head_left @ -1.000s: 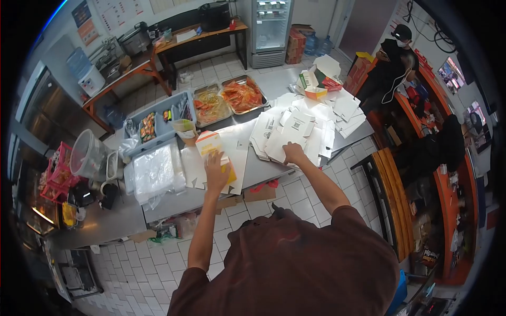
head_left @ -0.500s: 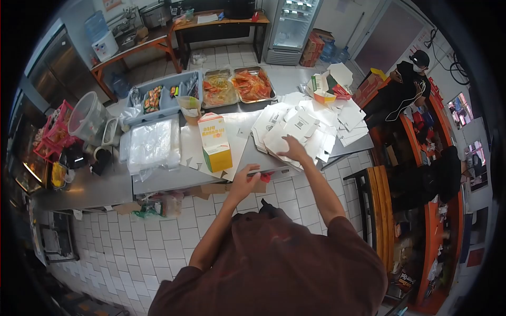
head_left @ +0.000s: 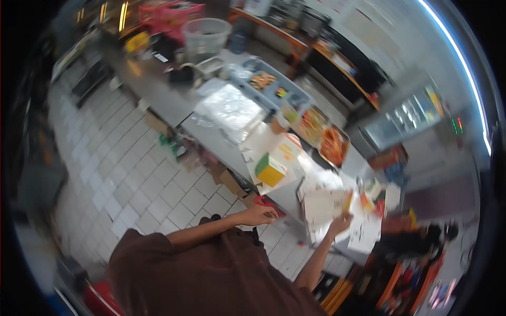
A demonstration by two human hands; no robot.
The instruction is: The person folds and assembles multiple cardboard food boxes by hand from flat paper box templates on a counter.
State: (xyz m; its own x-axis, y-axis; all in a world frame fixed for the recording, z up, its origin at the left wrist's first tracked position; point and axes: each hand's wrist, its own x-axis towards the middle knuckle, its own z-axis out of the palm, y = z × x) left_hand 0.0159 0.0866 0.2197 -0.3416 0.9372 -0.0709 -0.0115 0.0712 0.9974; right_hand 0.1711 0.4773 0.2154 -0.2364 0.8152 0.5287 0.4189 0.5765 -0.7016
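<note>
Blurred by motion, my right hand (head_left: 341, 224) is closed at the edge of a flat white carton (head_left: 328, 205) on the pile of folded cartons; a yellow strip shows by its fingertips. My left hand (head_left: 262, 215) hovers by the front edge of the table, its fingers curled in; what they hold, if anything, I cannot make out. A red item (head_left: 270, 204) is close behind it, at the table edge. Left of the carton pile stands a yellow, green and white carton (head_left: 272, 171) with orange lettering.
Clear plastic bags (head_left: 232, 110) lie on the steel table (head_left: 287, 203). Behind are a blue-grey tray (head_left: 295, 97) with packets, a cup (head_left: 283, 118), and a pan of orange-red food (head_left: 334, 147). A person in black (head_left: 411, 245) is at the right.
The view has turned and tilted, so the table now slants down to the right. My right hand has moved from the pile's front to its right side and closed on a carton.
</note>
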